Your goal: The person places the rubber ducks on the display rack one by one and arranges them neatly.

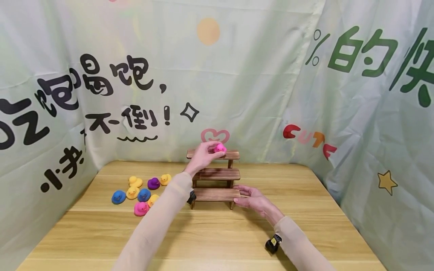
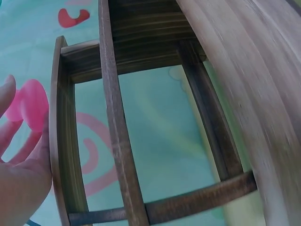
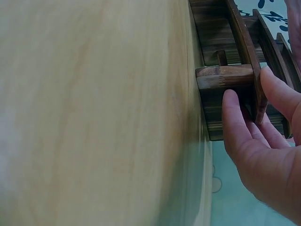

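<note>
My left hand (image 1: pixel 202 156) is over the top step of a small three-tier wooden stand (image 1: pixel 217 194), pinching a pink rubber duck (image 1: pixel 220 148) between thumb and fingers. In the left wrist view the pink duck (image 2: pixel 34 106) shows just past the top board's edge, partly hidden by the fingers. Lower down, my right hand (image 1: pixel 253 201) grips the right end of the stand's bottom step. From the right wrist view, the thumb lies on one face of that board and the fingers (image 3: pixel 233 115) on the other.
Left of the stand lies a group of several rubber ducks, among them a purple duck (image 1: pixel 153 183), a blue duck (image 1: pixel 118 197) and another pink duck (image 1: pixel 141 208). All stand on a wooden table (image 1: pixel 217 237). A printed curtain (image 1: pixel 251 75) hangs behind and at both sides.
</note>
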`<state>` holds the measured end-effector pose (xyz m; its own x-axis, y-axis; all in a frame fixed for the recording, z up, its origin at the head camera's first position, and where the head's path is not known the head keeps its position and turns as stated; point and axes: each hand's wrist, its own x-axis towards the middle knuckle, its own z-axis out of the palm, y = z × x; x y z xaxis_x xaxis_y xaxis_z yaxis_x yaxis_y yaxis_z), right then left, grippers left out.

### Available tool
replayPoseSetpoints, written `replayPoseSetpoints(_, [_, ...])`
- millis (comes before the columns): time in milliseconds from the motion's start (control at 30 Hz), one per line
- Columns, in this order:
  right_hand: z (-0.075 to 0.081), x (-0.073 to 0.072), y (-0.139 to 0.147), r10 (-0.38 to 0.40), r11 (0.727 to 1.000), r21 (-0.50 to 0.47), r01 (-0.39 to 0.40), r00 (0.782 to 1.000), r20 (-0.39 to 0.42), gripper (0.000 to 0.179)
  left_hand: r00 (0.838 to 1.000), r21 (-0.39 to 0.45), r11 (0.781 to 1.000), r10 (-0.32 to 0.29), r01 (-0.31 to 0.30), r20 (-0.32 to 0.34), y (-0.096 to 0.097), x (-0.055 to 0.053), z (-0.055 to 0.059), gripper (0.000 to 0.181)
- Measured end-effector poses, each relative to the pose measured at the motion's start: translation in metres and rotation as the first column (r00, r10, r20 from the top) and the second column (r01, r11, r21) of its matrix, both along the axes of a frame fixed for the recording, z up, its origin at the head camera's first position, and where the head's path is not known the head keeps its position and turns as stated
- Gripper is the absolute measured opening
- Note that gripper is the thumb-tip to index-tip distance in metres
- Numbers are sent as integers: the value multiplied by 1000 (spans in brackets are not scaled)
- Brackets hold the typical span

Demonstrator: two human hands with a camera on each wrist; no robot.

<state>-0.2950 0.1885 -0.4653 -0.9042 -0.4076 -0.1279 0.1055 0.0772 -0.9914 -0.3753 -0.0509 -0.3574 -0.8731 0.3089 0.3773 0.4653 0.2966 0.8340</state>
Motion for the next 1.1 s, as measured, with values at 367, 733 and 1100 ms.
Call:
replayPoseSetpoints(367, [3, 1, -1, 10, 1000, 20, -10, 1000, -16, 64, 998, -111, 993, -36, 29, -56, 16, -7, 3, 29])
replayPoseSetpoints(733, [2, 2, 0, 4, 999, 39, -3, 1000, -29, 62, 999, -167, 986, 22, -30, -49, 24, -7, 2, 30])
replayPoseSetpoints(1100, [2, 2, 1, 13, 999, 34, -12, 999, -35, 63, 995, -167, 984, 54, -67, -83, 24, -4, 0, 33])
